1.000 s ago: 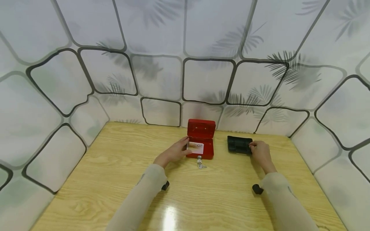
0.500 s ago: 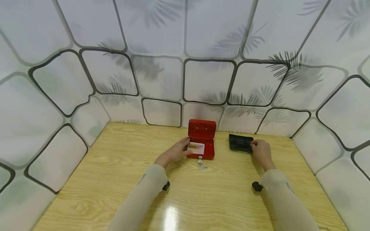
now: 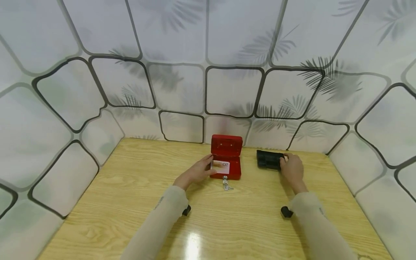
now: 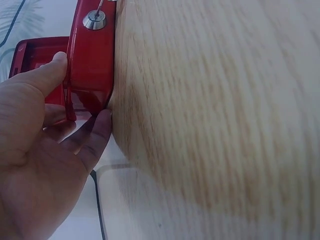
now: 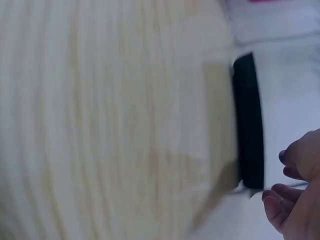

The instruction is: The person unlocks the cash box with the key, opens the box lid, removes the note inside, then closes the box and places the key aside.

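Observation:
The red cash box (image 3: 234, 169) stands with its lid (image 3: 226, 145) raised. My left hand (image 3: 196, 171) holds its left side, the thumb over the rim and the fingertips against the lower end in the left wrist view. A 20 banknote (image 3: 221, 167) lies in the box. Keys (image 3: 226, 186) hang from the lock (image 4: 95, 20) at the front. To the right lies a black coin tray (image 3: 267, 159) with compartments. By the tray's right end is my right hand (image 3: 291, 170); in the right wrist view its loosely bent fingers (image 5: 276, 210) appear just clear of the tray.
The wooden table (image 3: 130, 206) meets a patterned cloth wall (image 3: 182, 126) close behind the box and tray. Similar cloth rises at both sides. A black wrist camera (image 3: 286, 212) hangs below the right sleeve.
The coin tray has shifted slightly toward the back wall. My right hand, which pinched its right end, has loosened its fingers there. The left hand stays on the cash box.

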Demonstrator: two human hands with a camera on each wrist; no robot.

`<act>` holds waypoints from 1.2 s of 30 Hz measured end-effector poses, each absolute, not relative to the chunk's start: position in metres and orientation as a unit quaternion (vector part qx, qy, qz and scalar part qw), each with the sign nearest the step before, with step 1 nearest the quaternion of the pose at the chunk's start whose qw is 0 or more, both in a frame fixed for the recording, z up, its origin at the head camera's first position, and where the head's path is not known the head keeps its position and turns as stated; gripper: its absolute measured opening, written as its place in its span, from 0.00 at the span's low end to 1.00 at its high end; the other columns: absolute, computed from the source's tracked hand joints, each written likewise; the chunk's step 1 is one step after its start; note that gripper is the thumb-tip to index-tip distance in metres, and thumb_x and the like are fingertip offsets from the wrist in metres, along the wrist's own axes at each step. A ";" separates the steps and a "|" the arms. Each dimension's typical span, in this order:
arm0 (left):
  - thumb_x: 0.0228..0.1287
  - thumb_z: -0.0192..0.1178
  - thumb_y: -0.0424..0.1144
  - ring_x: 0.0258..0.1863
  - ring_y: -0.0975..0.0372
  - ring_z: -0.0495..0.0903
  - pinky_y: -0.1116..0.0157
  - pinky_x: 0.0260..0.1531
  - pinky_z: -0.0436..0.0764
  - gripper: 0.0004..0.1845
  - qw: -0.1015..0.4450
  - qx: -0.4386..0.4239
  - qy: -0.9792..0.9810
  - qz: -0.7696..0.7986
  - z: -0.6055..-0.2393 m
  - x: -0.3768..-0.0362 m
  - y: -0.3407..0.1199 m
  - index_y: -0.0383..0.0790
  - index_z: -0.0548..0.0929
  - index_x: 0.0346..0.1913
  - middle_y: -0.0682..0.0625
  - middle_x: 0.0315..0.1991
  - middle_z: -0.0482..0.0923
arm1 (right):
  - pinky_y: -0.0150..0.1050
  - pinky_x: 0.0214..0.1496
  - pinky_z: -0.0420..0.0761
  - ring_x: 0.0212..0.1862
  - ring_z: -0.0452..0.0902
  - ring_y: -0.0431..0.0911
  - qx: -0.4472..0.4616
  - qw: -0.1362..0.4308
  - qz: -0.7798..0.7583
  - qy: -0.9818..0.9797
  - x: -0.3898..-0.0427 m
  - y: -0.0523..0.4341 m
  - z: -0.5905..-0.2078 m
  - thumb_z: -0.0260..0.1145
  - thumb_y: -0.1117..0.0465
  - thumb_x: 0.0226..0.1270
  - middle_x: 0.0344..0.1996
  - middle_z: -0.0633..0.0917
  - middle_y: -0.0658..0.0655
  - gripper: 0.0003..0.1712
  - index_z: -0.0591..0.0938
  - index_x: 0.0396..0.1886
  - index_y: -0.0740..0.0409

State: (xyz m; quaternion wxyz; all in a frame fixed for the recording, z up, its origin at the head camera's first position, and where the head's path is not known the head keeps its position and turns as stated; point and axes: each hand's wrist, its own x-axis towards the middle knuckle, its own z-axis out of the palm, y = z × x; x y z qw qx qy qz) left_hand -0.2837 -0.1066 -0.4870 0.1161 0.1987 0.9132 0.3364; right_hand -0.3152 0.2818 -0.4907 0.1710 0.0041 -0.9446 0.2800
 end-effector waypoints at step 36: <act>0.80 0.57 0.48 0.81 0.48 0.50 0.51 0.78 0.54 0.38 0.112 0.194 0.911 0.346 -0.484 -0.280 -0.106 0.31 0.55 0.81 0.43 0.83 0.47 | 0.51 0.45 0.86 0.40 0.85 0.54 0.139 0.074 0.313 -0.937 -0.277 0.105 -0.474 0.70 0.66 0.69 0.40 0.89 0.64 0.13 0.87 0.49 0.70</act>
